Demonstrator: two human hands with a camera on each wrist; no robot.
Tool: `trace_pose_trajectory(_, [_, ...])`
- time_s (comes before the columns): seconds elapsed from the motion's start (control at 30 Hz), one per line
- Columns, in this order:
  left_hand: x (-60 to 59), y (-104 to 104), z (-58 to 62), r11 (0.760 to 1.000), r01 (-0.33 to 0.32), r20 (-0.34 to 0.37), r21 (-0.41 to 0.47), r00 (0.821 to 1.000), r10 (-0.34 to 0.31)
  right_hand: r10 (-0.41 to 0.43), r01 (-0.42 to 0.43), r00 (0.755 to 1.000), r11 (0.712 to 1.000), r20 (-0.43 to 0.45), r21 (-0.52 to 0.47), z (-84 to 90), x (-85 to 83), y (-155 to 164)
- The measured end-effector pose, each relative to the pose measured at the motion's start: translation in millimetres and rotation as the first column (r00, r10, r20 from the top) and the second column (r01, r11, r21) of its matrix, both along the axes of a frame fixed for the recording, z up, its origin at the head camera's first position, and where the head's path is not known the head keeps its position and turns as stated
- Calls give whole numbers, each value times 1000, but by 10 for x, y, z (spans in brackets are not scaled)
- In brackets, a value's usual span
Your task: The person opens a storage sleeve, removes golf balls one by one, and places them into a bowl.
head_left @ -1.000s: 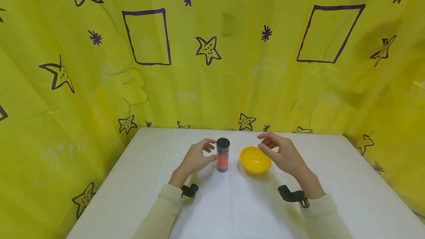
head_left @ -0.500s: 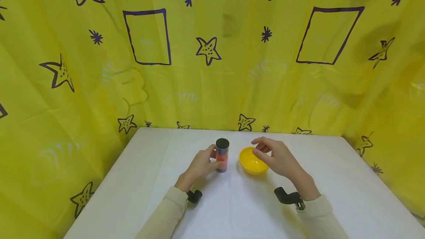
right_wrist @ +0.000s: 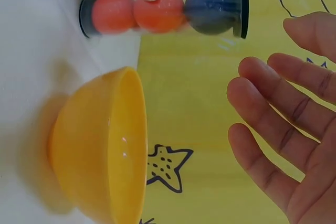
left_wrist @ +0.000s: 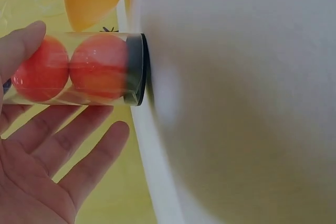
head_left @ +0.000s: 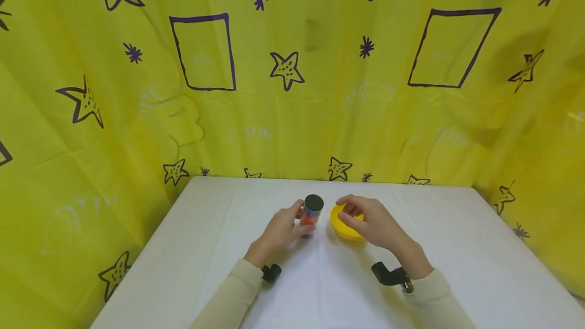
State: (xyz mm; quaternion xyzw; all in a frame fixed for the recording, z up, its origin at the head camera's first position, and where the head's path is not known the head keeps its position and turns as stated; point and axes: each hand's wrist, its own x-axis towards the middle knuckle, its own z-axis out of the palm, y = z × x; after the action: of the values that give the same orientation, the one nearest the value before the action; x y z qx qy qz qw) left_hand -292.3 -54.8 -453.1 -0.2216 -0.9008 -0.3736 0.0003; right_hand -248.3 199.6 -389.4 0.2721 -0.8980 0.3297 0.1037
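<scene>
Gripping a clear tube [head_left: 312, 216] of balls (two orange, one dark), the left hand [head_left: 283, 227] is holding it upright while the right hand [head_left: 370, 223] is hovering loose-fingered over a yellow bowl [head_left: 340, 225].

One clear tube [head_left: 312, 216], three balls inside: two orange, one dark blue; one yellow bowl [head_left: 341, 223]; two hands.

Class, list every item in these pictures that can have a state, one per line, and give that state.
Clear tube: capped at both ends, tilted, holding two orange balls and one dark ball.
Yellow bowl: upright on the table, nothing seen in the visible part.
Left hand: grips the tube, thumb across its side.
Right hand: fingers relaxed, over the bowl, holding nothing.
</scene>
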Motion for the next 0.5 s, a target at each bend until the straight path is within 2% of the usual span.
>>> trace_pose_trajectory(0.13, [15,-7,-6,1000,28,-33,-1,999,-28,9,-9,1000,1000,15,10,-9,14,-84])
trace_pose_trajectory(0.3, [41,36,-9,998,70,-54,2,996,-70,-26,25,998,999,59,19,-13,36,-157])
trace_pose_trajectory(0.5, [97,100,-1,995,96,-104,-15,990,-97,-58,55,997,996,53,66,-29,54,-184])
